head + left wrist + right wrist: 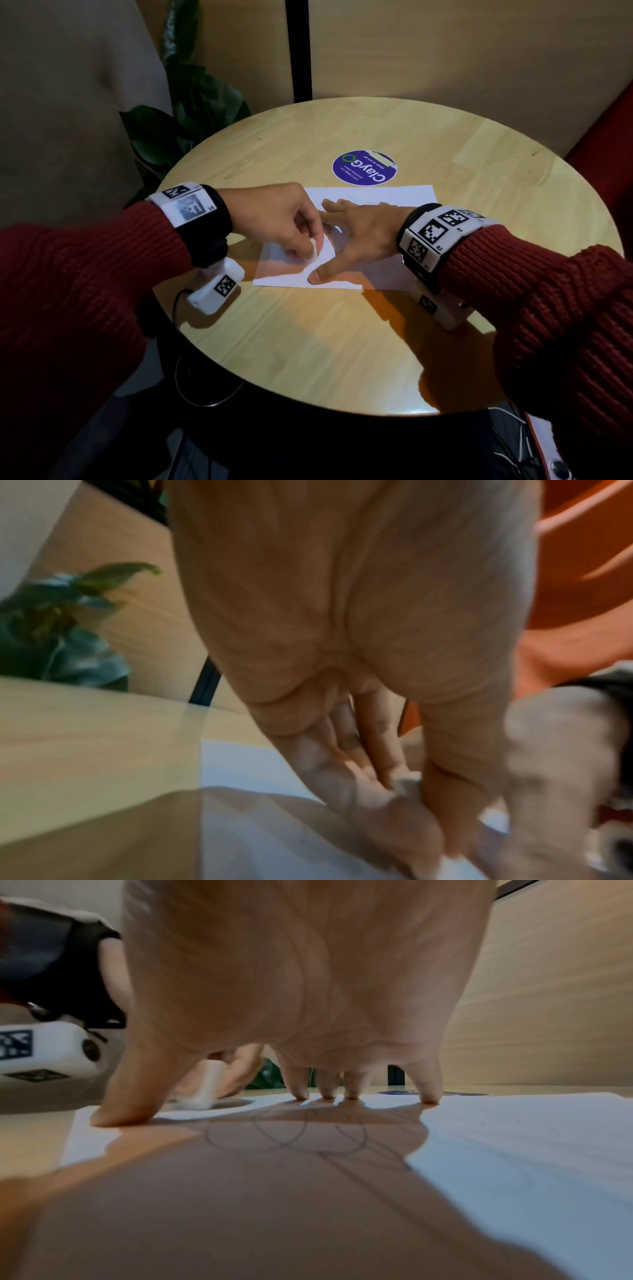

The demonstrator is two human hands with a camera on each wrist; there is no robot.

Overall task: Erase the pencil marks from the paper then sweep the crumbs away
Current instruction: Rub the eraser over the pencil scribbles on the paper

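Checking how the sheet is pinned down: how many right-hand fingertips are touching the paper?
5. The right hand is spread over the paper: the thumb tip presses near its left edge, and four fingertips stand in a row farther back, the little finger rightmost.

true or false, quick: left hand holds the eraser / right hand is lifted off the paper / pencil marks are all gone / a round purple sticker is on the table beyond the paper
1. The left hand pinches the white eraser on the paper. True.
2. The right hand is lifted clear of the paper. False: its spread fingertips press the sheet down.
3. The pencil marks are all gone. False: looping lines remain under the right hand.
4. A round purple sticker lies on the table beyond the paper. True.
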